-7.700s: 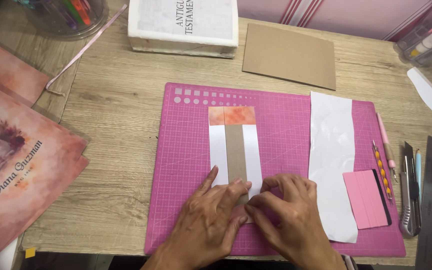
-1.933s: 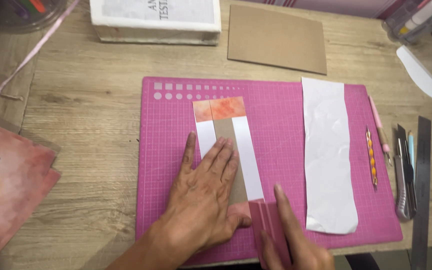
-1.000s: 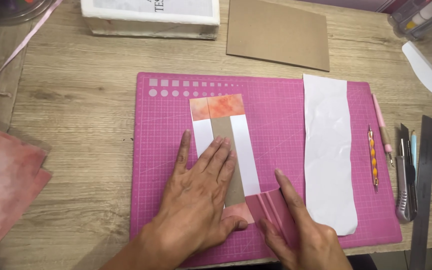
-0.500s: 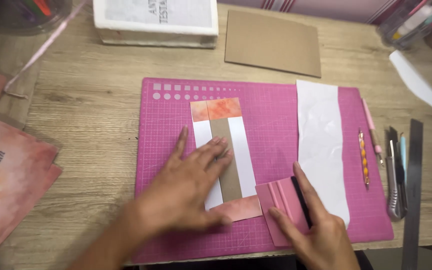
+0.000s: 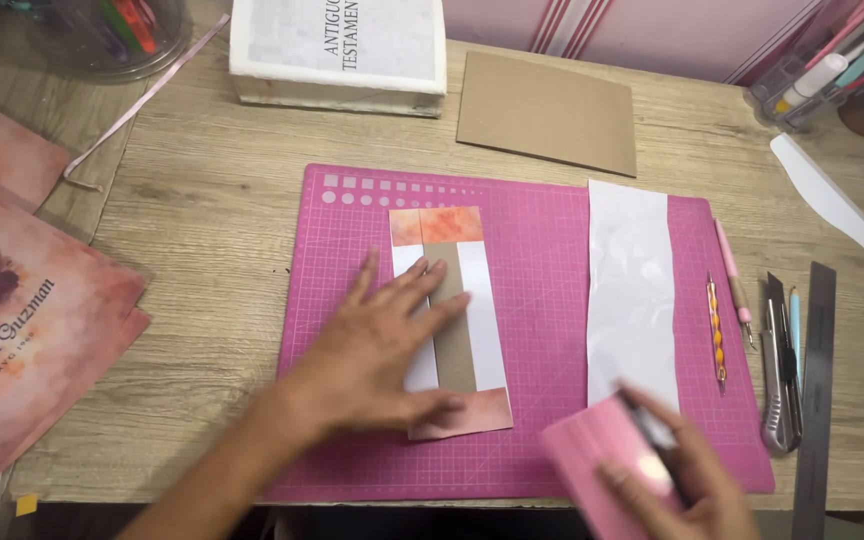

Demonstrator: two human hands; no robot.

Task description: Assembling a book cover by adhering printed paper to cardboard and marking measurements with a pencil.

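My left hand (image 5: 377, 345) lies flat, fingers spread, on a narrow paper piece (image 5: 452, 320) in the middle of the pink cutting mat (image 5: 542, 240). The piece has white side strips, a brown card strip down its centre and orange-pink ends folded over at top and bottom. My right hand (image 5: 687, 480) is at the mat's lower right corner, gripping a pink flat rectangular tool (image 5: 597, 460), which is blurred. A long white paper strip (image 5: 632, 290) lies on the mat to the right of the piece.
A thick book (image 5: 337, 50) and a brown card sheet (image 5: 547, 110) lie beyond the mat. Pens, a craft knife (image 5: 777, 370) and a metal ruler (image 5: 814, 390) sit right of it. A white bone folder (image 5: 827, 190) lies at far right. Pink printed covers (image 5: 22, 330) lie left.
My right hand pressed the piece's lower end with the pink tool, then drew away to the lower right, carrying it. My left hand stayed flat on the piece.
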